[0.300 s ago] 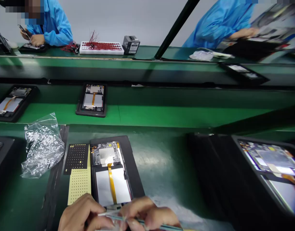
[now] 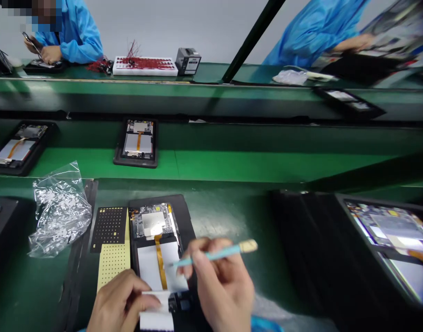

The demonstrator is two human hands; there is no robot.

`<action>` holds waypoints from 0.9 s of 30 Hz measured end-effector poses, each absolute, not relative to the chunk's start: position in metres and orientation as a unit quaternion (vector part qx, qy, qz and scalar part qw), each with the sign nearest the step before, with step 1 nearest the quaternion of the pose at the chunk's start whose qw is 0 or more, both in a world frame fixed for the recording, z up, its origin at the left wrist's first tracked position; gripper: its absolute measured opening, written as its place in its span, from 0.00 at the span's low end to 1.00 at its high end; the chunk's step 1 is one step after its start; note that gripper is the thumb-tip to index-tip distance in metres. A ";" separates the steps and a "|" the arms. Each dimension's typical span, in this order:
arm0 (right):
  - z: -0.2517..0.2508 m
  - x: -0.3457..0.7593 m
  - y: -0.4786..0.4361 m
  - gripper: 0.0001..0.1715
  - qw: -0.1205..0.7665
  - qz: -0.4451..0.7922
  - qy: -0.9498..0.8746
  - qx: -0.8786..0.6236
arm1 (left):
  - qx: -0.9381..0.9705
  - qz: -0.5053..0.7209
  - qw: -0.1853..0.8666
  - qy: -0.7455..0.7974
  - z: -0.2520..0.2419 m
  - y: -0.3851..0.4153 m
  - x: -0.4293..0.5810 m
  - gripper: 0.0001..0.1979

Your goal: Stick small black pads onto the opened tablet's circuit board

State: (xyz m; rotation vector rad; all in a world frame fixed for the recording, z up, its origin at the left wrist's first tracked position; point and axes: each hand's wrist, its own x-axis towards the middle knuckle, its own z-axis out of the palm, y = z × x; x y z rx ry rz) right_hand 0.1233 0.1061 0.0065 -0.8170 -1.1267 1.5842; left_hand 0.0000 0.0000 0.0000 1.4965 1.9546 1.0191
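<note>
My left hand (image 2: 120, 302) pinches a small white sheet (image 2: 155, 321) at the lower end of an opened tablet (image 2: 154, 224). The sheet's lower edge looks toothed, and a small dark part (image 2: 179, 302) shows to its right. My right hand (image 2: 221, 281) grips a slim light-blue stick-like tool (image 2: 223, 252) with a cream-coloured end. This tool hangs over the tablet's white battery (image 2: 175, 256), its tip blurred. An orange flat cable (image 2: 159, 260) crosses the battery. Left of the tablet lie a black dotted sheet (image 2: 109, 225) and a yellow dotted sheet (image 2: 114, 263).
A clear bag of small white pieces (image 2: 61, 212) lies at left. Other opened tablets sit on the green belt (image 2: 138, 143) and at right (image 2: 391, 230), beside black material (image 2: 304, 249). Across the bench, two co-workers in blue work near a white tray of red wires (image 2: 144, 67).
My right hand has lifted away from my left, bringing the light-blue tool up over the battery. The tablet at the belt's middle has shifted slightly right.
</note>
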 end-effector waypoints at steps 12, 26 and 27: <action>-0.065 0.067 0.169 0.19 0.434 0.657 -0.412 -0.458 | 0.630 0.173 -0.019 0.757 -0.059 0.054 -0.008 0.09; -0.063 0.068 0.167 0.17 0.400 0.651 -0.430 -0.481 | 0.656 0.125 0.019 0.744 -0.063 0.057 -0.017 0.08; -0.064 0.068 0.167 0.17 0.401 0.653 -0.429 -0.479 | 0.652 0.140 0.032 0.745 -0.063 0.058 -0.017 0.09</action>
